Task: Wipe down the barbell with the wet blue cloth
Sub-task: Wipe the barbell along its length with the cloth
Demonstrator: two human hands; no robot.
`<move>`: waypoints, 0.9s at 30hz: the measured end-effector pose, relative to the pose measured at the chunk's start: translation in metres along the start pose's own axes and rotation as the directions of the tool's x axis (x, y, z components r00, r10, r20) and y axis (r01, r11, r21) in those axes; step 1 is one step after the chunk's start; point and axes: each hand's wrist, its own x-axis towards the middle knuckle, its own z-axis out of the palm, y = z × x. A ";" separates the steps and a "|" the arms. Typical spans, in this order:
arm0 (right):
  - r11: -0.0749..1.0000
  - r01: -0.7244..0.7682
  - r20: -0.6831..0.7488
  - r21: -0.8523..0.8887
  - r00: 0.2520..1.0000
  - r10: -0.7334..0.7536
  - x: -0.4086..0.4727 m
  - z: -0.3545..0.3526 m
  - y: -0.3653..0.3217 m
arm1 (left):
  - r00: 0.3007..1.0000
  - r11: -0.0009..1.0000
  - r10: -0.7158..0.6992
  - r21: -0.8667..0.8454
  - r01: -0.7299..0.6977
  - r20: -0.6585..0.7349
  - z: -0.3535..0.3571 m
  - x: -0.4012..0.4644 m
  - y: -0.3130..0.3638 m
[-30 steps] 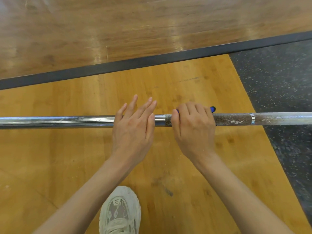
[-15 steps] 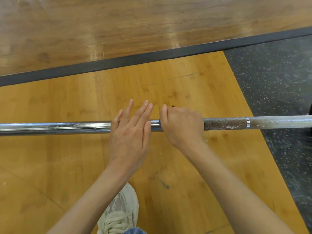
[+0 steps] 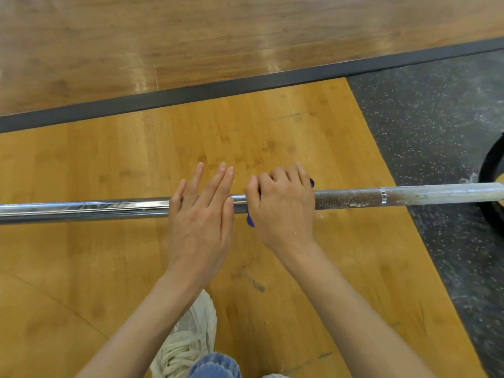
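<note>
The barbell [image 3: 81, 210] lay horizontally across the view above the wooden platform floor [image 3: 95, 165], its shaft cut off by the left edge and its right end passing in front of a dark plate [image 3: 491, 186], only an arc of which showed at the right edge. My left hand [image 3: 200, 214] rested flat on the shaft, fingers straight and slightly spread, gripping nothing; it hid the stretch of bar beneath the palm. Just beside it, my right hand [image 3: 283, 205] was curled over the shaft and clamped on the wet blue cloth [image 3: 250, 221], which it covered almost wholly: only a small blue corner hung below the bar at the thumb side, and another sliver [image 3: 311, 183] showed past the knuckles on the far side. How the cloth was folded around the bar could not be made out. Left of my hands the shaft was smooth and shiny; to the right it showed knurling [image 3: 346, 199], a bright ring [image 3: 383, 196], and a whitish, chalky section [image 3: 441, 192]. Speckled black rubber flooring [image 3: 436, 118] lay at right, and a dark strip [image 3: 218, 90] bordered the platform at the far side. My pale laced shoe [image 3: 188, 342] and a blue denim hem [image 3: 215, 365] were partly cut off at the bottom edge.
</note>
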 end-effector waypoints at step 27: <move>0.998 -0.053 0.272 -0.023 0.961 0.057 -0.005 -0.018 0.007 | 0.999 0.998 -0.001 0.060 -0.001 0.034 0.001 0.005 0.005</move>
